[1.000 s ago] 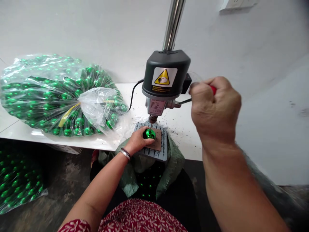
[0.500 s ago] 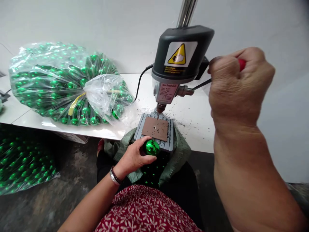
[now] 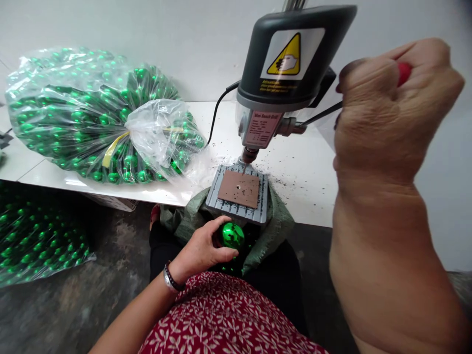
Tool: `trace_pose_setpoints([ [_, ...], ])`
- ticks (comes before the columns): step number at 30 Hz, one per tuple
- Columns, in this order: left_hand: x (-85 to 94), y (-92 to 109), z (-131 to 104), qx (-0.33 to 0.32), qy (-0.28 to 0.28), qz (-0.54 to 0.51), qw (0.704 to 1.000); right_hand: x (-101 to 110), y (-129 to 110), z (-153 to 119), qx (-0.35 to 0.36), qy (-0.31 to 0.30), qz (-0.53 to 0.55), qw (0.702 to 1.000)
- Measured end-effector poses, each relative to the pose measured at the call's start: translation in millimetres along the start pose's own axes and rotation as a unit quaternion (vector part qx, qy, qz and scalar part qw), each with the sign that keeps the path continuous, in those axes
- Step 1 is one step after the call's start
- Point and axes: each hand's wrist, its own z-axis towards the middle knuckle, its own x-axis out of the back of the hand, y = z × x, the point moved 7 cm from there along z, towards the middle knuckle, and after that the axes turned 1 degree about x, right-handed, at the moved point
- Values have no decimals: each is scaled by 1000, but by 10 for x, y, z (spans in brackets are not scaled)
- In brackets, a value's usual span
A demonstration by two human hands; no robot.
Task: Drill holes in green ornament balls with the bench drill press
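Between the thumb and fingers of my left hand (image 3: 206,248) is a shiny green ball (image 3: 232,235), just off the near edge of the drill's grey base plate (image 3: 214,199). My right hand (image 3: 391,103) is wrapped round the red-knobbed lever (image 3: 404,73) of the dark bench drill (image 3: 291,59). Below the drill chuck (image 3: 250,155) lies a brown square pad (image 3: 239,189) with a small hole in it; nothing rests on the pad but dark shavings.
A clear bag (image 3: 73,118) full of green balls lies on the white table (image 3: 306,196) at the left. Another such bag (image 3: 37,236) is lower left. A green sack (image 3: 275,236) hangs below the drill base. A black cord (image 3: 217,110) runs behind.
My left hand has drawn the green ball back from the base plate, toward my body. My right hand, still round the lever, appears higher and farther right as the view has shifted.
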Motion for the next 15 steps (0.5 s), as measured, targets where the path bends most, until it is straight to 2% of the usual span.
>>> trace_pose_setpoints([
  [3, 42, 13, -30, -6, 17, 18, 1000, 0, -8, 4, 7, -5, 2, 1000],
  [6, 45, 6, -46, -3, 9, 24, 1000, 14, 0, 10, 6, -1, 1, 1000],
  [12, -100, -34, -41, -10, -22, 48, 999, 14, 8, 8, 20, 1, 10, 1000],
  [15, 5, 10, 24, -30, 2, 66, 997, 20, -10, -8, -1, 1, -20, 1000],
])
